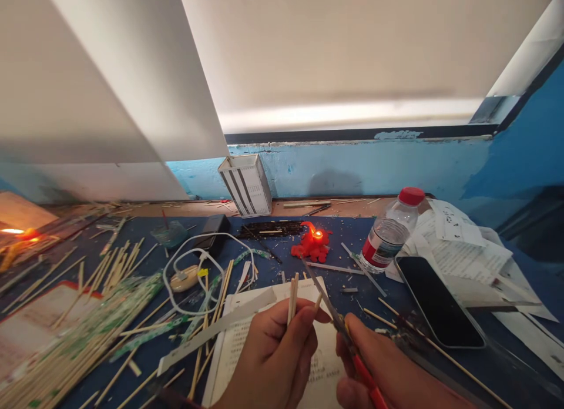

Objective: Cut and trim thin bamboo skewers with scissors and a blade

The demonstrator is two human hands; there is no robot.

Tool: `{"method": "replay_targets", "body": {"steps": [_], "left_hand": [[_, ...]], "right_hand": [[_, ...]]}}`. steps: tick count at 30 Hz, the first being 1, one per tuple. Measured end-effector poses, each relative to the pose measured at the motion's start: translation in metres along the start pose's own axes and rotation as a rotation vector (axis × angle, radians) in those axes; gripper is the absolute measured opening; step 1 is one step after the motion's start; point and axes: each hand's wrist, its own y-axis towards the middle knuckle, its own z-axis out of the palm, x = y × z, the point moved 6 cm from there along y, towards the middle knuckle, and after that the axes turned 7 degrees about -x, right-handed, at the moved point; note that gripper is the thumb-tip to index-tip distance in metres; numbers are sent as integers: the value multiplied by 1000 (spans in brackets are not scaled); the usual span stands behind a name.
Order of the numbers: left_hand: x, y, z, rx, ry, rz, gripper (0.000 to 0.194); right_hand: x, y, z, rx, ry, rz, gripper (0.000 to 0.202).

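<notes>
My left hand (277, 350) is closed around a few short wooden sticks (292, 300), which point up from between thumb and fingers. My right hand (379, 362) grips a metal-bladed tool with red handles (365, 376), its blade slanting up and left beside the sticks. Part of the tool is hidden by the fingers, so its exact kind is hard to tell. Under both hands lies an open printed booklet (240, 338). Beyond them a red candle (312, 247) burns in a lumpy pool of red wax.
A water bottle (385, 235) and a black phone (440, 303) are at the right by crumpled papers (458, 250). Many loose sticks (83, 353) and a white cable (170, 285) cover the left. A tall box (247, 187) stands at the back; another flame (13, 231) burns far left.
</notes>
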Motion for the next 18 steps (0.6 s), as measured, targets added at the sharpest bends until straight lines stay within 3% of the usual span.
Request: {"method": "replay_targets", "body": {"steps": [6,12,15,18], "left_hand": [[0,-2,3,41,-13,9,37],[2,-2,3,40,14,-51,36],[4,-3,2,59,25,-65,37],[5,-1,1,78,9,-72,38]], "right_hand": [[-13,4,11,-5,-91,13,54],[-21,2,14,17,-227,145,42],[-20,2,16,13,-238,137,40],[-22,1,16,-45,-243,138,45]]}}
